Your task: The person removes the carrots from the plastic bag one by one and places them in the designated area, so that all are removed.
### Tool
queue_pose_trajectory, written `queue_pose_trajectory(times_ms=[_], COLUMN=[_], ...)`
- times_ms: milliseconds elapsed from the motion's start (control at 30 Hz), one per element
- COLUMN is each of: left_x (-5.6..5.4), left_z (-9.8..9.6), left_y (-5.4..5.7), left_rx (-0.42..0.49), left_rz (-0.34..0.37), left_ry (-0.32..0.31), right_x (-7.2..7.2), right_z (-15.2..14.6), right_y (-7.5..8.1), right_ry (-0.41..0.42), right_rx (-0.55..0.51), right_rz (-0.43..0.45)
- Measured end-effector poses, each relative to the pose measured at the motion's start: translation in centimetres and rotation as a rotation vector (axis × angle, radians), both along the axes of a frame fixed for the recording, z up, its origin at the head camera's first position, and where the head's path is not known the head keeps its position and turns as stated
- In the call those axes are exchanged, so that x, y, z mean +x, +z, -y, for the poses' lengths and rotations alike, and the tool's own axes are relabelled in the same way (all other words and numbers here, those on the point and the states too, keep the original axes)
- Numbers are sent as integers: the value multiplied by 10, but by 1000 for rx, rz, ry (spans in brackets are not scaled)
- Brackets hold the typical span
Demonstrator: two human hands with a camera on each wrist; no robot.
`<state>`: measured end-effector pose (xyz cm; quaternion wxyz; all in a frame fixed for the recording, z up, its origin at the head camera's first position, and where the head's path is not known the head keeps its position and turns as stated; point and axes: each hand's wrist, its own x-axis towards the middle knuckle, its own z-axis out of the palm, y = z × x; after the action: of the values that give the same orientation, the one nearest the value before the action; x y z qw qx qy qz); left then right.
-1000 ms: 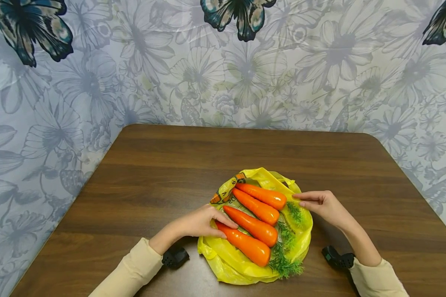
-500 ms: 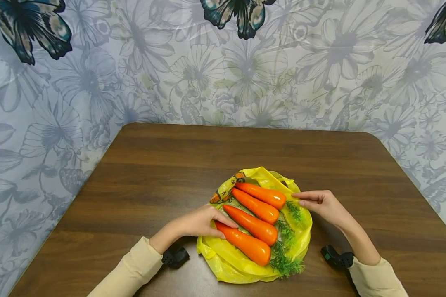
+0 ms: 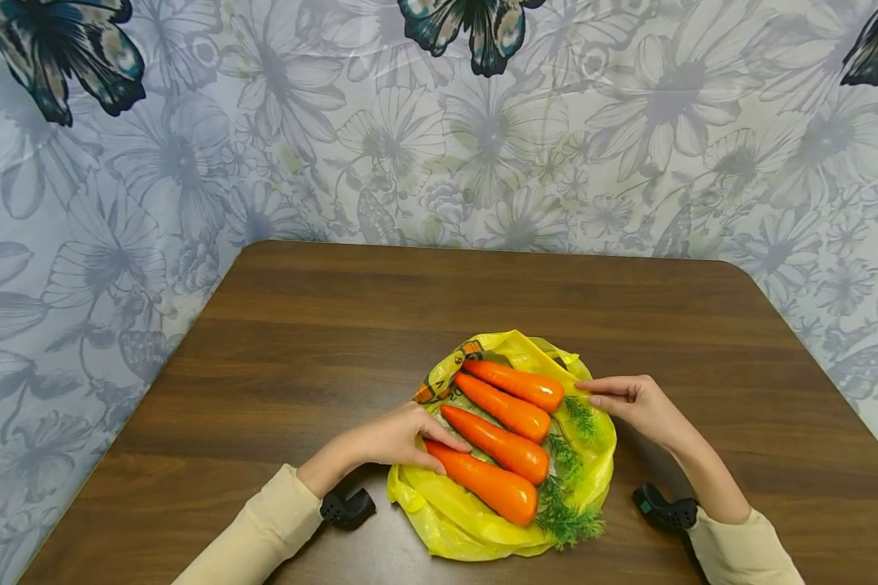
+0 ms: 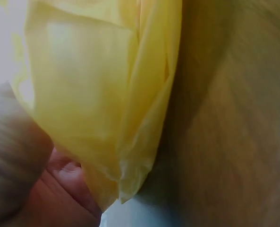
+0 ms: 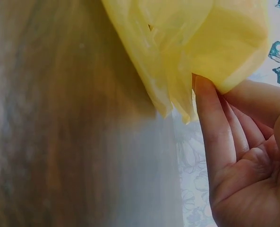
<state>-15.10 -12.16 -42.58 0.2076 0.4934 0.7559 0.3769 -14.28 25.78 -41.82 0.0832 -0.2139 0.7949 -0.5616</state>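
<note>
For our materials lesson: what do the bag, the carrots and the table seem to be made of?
Bag: probably thin, shiny plastic; it crinkles and looks translucent.
Carrots: possibly plastic, possibly real; smooth, glossy surface with bright highlights.
Table: wood or laminate, satin finish, with brown grain.

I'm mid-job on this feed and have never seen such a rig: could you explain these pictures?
There is no machine, only a person's bare left hand and right hand. The wide view comes from a camera on the head; the two close views come from black wrist cameras, each facing its own hand. On the brown table sits an open yellow bag with four orange carrots and feathery greenery. The right hand pinches the bag's rim. The left hand is at the opposite rim, by the tip of the nearest carrot; whether it grips the carrot, the bag or both is hidden.
</note>
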Motion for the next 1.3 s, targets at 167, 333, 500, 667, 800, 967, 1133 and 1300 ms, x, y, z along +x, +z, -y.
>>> queue_pose_trajectory(times_ms=[167, 333, 500, 667, 800, 967, 1133, 1300], left_x=[0, 0, 1, 1, 1, 0, -1, -1], left_z=[1, 0, -1, -1, 0, 0, 1, 1], left_y=[0, -1, -2, -2, -3, -3, -2, 0], left_rx=[-17, -19, 21, 85, 143, 199, 244, 291], left_rz=[8, 8, 23, 74, 167, 264, 332, 371], left_ry=[-14, 3, 32, 40, 45, 58, 74, 99], right_x=[0, 0, 1, 1, 1, 1, 0, 0], right_z=[0, 0, -1, -1, -1, -1, -1, -1], right_y=[0, -1, -2, -2, -2, 0, 0, 0], right_ry=[-1, 4, 8, 1, -10, -12, -5, 3], right_rx=[2, 2, -2, 4, 18, 21, 18, 10], right_rz=[4, 7, 8, 6, 11, 11, 4, -1])
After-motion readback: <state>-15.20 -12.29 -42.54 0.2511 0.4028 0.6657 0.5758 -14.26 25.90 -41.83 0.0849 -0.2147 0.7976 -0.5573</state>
